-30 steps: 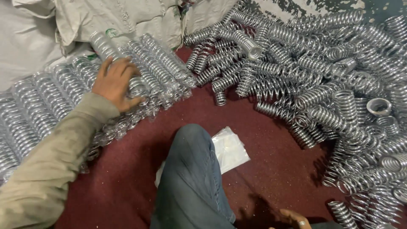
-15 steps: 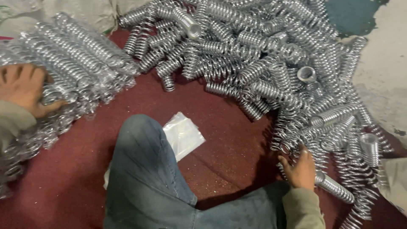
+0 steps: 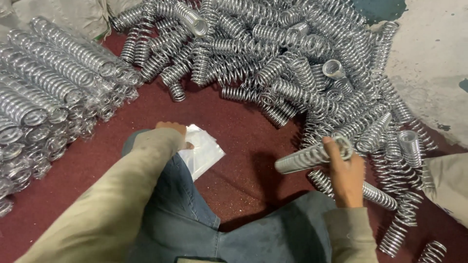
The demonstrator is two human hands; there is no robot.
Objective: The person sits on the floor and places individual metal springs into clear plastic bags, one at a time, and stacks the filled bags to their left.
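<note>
So much silver here. The loose springs (image 3: 292,53) are shiny silver-grey with bright glints along the coils, and the one spring (image 3: 312,156) in the right hand (image 3: 347,178) is the same chrome colour. The wrapped springs (image 3: 44,92) on the left look a bit paler and milkier, I think from clear film over them. The floor mat (image 3: 243,160) is deep maroon. The plastic bags (image 3: 202,151) by the left hand (image 3: 173,130) read whitish. Sleeves (image 3: 112,209) are dull olive-khaki, the jeans (image 3: 195,219) faded blue-grey. Bare floor (image 3: 429,63) is pale grey with teal patches.
</note>
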